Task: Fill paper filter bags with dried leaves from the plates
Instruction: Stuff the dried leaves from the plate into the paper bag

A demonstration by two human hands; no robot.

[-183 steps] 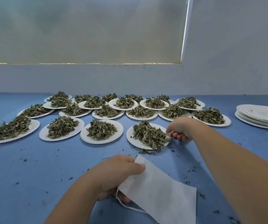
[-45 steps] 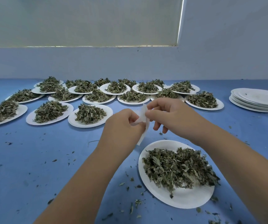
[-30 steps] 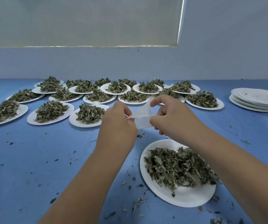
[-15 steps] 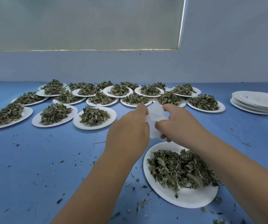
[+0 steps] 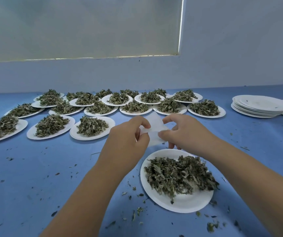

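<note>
Both hands are up over the middle of the tabletop (image 5: 35,177) with a small white paper filter bag (image 5: 155,127) stretched between them, held off the surface just past the far rim of the nearest plate (image 5: 185,204). The left hand (image 5: 128,137) has a thumb-and-forefinger grip pinching the bag's left side. The right hand (image 5: 183,132) has the same kind of grip pinching the right side, with its other fingers curled underneath. Honestly can't tell if the bag's mouth is open. That nearest plate sits toward the near edge, right of centre, under the right forearm, with a loose pile of dried leaves (image 5: 176,177) heaped on its far half and bare white paper on the near half. Around it there are leaf crumbs (image 5: 134,214) scattered all over, thickest by the plate's left rim and the near right corner. Behind the hands, along the far edge, there's a whole crowd of loaded plates (image 5: 93,135) in rough rows running from the left edge to right of centre, some overlapping. A stack of empty plates (image 5: 260,106) sits toward the far right corner, well apart from the rest, with something white just beside it at the right edge that's cut off. The surface is a plain blue covering. Behind it is a pale wall (image 5: 239,48) and a drawn blind (image 5: 79,26) with light leaking around its edges.
</note>
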